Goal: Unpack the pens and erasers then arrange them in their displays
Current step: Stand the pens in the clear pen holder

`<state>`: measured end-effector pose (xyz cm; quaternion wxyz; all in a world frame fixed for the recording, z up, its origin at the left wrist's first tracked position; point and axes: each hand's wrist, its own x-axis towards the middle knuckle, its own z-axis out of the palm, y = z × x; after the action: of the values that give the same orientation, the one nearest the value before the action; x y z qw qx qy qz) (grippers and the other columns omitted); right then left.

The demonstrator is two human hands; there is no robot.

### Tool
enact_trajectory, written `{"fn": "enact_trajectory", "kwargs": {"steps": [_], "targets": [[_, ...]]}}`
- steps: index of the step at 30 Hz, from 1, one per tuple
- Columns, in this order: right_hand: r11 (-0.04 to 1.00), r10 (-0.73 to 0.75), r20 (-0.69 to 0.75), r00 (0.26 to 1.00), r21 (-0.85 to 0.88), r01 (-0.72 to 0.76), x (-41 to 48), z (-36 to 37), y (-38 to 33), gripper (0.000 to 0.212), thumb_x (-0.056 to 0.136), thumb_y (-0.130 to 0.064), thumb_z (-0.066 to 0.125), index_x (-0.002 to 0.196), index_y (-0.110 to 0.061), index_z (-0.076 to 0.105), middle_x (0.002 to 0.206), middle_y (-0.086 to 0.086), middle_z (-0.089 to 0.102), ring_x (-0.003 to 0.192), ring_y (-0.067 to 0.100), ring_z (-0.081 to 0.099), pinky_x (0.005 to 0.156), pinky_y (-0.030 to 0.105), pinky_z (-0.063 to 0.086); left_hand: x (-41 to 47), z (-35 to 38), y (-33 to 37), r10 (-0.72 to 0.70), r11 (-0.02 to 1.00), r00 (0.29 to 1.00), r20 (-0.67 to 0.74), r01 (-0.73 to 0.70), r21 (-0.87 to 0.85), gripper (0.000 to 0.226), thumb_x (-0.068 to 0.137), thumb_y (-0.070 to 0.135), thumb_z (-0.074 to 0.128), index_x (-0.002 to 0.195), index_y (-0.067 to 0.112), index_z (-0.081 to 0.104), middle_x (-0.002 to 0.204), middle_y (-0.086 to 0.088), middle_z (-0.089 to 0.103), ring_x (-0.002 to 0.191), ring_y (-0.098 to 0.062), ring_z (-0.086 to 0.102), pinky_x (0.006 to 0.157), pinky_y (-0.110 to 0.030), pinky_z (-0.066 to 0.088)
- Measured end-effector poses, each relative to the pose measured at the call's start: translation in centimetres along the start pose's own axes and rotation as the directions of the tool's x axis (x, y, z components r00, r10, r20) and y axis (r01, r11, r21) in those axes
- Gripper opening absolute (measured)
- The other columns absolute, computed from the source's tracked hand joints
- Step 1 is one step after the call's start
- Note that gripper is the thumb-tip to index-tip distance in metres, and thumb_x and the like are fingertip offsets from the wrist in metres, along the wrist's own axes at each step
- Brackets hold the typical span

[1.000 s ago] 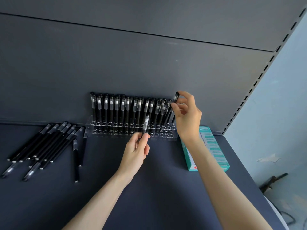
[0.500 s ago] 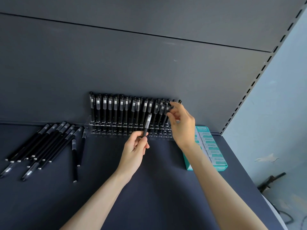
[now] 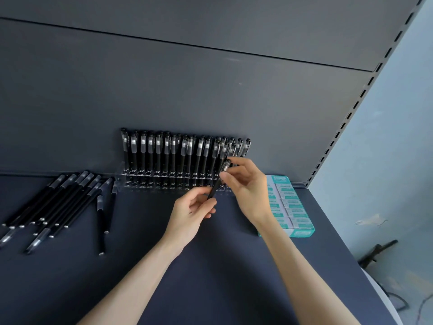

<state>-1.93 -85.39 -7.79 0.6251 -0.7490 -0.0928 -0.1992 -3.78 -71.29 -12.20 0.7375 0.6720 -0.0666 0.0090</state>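
Observation:
A clear acrylic pen stand (image 3: 164,181) sits against the dark back wall, filled with several upright black pens (image 3: 185,153). One black pen (image 3: 218,181) is held between both hands in front of the stand's right end. My left hand (image 3: 189,214) grips its lower end. My right hand (image 3: 246,184) pinches its clear cap end. Several loose black pens (image 3: 61,202) lie on the dark shelf (image 3: 164,266) at the left. A teal box of erasers (image 3: 288,207) lies at the right, partly behind my right wrist.
The shelf's right edge drops off beside a pale blue wall (image 3: 386,160). A slotted upright rail (image 3: 351,109) runs diagonally at the right. Dark cables and a black object (image 3: 377,252) lie on the floor beyond the shelf.
My right hand left the pen it set in the stand's right end and came down onto the cap end of the pen in my left hand. The left hand shifted slightly right.

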Motion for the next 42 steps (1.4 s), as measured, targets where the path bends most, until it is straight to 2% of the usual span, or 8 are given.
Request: {"fn": "enact_trajectory", "kwargs": {"steps": [5, 10, 15, 17, 19, 23, 33, 42], "targets": [[0.999, -0.006, -0.084, 0.996, 0.032, 0.009, 1.4, -1.4, -0.5, 0.03, 0.083, -0.005, 0.068, 0.101, -0.028, 0.06, 0.074, -0.002, 0.066, 0.072, 0.017, 0.063, 0.076, 0.036, 0.054, 0.1, -0.1, -0.2, -0.01, 0.999, 0.999, -0.03, 0.011, 0.049, 0.019, 0.089, 0.011, 0.063, 0.101, 0.025, 0.065, 0.096, 0.001, 0.071, 0.084, -0.006, 0.067, 0.08, -0.021, 0.054], [0.999, 0.007, -0.036, 0.999, 0.054, -0.005, 1.3, -1.4, -0.4, 0.031, 0.084, -0.009, 0.067, 0.104, -0.031, 0.06, 0.074, -0.004, 0.064, 0.072, 0.017, 0.061, 0.077, 0.04, 0.055, 0.1, 0.1, 0.1, -0.018, 0.999, 1.0, 0.026, 0.017, 0.038, 0.016, 0.093, 0.005, 0.057, 0.094, 0.014, 0.07, 0.077, -0.001, 0.074, 0.067, -0.011, 0.069, 0.063, -0.02, 0.054], [1.0, 0.008, -0.068, 0.998, -0.019, -0.009, 1.5, -1.3, -0.4, 0.04, 0.085, -0.005, 0.066, 0.116, -0.028, 0.056, 0.086, 0.021, 0.061, 0.068, 0.02, 0.062, 0.077, 0.045, 0.056, 0.3, 0.4, 0.5, 0.07, 0.981, 0.997, 0.03, -0.074, 0.18, 0.011, 0.087, 0.009, 0.067, 0.088, 0.02, 0.071, 0.084, 0.005, 0.071, 0.079, -0.007, 0.067, 0.073, -0.017, 0.05], [0.994, -0.047, -0.145, 0.988, -0.102, 0.032, 2.1, -1.8, -0.8, 0.043, 0.085, -0.006, 0.066, 0.119, -0.027, 0.054, 0.08, 0.011, 0.063, 0.065, 0.021, 0.063, 0.078, 0.042, 0.055, 0.8, 0.3, 0.6, 0.24, 0.858, 0.971, 0.01, -0.217, 0.466, 0.014, 0.088, 0.015, 0.066, 0.101, 0.017, 0.069, 0.102, 0.006, 0.064, 0.095, -0.008, 0.06, 0.085, -0.021, 0.045], [0.983, -0.12, -0.233, 0.965, -0.162, 0.083, 3.0, -2.4, -0.9, 0.045, 0.083, -0.006, 0.067, 0.122, -0.024, 0.053, 0.073, -0.006, 0.06, 0.063, 0.021, 0.06, 0.075, 0.028, 0.053, 1.5, -0.1, 0.5, 0.417, 0.599, 0.908, 0.049, -0.314, 0.737, 0.028, 0.088, 0.018, 0.066, 0.115, 0.01, 0.066, 0.115, -0.004, 0.059, 0.108, -0.02, 0.054, 0.094, -0.034, 0.04], [0.961, -0.205, -0.29, 0.935, -0.243, 0.135, 4.6, -2.8, -1.0, 0.04, 0.083, -0.005, 0.067, 0.117, -0.022, 0.055, 0.072, -0.015, 0.058, 0.062, 0.013, 0.058, 0.069, 0.018, 0.048, 2.7, -0.7, 0.1, 0.468, 0.271, 0.871, 0.147, -0.3, 0.915, 0.037, 0.082, 0.017, 0.073, 0.116, 0.004, 0.066, 0.113, -0.018, 0.061, 0.105, -0.041, 0.057, 0.097, -0.054, 0.041], [0.92, -0.256, -0.208, 0.944, -0.353, 0.171, 5.1, -2.2, 0.7, 0.035, 0.083, -0.006, 0.068, 0.116, -0.015, 0.059, 0.084, 0.002, 0.063, 0.066, 0.004, 0.057, 0.068, 0.003, 0.04, 3.1, -1.5, -0.8, 0.528, 0.151, 0.822, 0.214, -0.338, 0.929, 0.037, 0.076, 0.014, 0.078, 0.111, 0.005, 0.069, 0.105, -0.016, 0.064, 0.095, -0.037, 0.061, 0.095, -0.057, 0.045], [0.854, -0.27, -0.102, 0.957, -0.485, 0.189, 5.0, -2.3, 1.3, 0.033, 0.086, -0.002, 0.062, 0.119, -0.009, 0.062, 0.082, 0.009, 0.065, 0.069, 0.024, 0.057, 0.074, 0.039, 0.052, 3.1, -1.5, -0.9, 0.519, 0.125, 0.825, 0.224, -0.333, 0.935, 0.039, 0.075, 0.015, 0.078, 0.112, 0.005, 0.069, 0.104, -0.015, 0.064, 0.095, -0.037, 0.061, 0.096, -0.056, 0.044]]}}
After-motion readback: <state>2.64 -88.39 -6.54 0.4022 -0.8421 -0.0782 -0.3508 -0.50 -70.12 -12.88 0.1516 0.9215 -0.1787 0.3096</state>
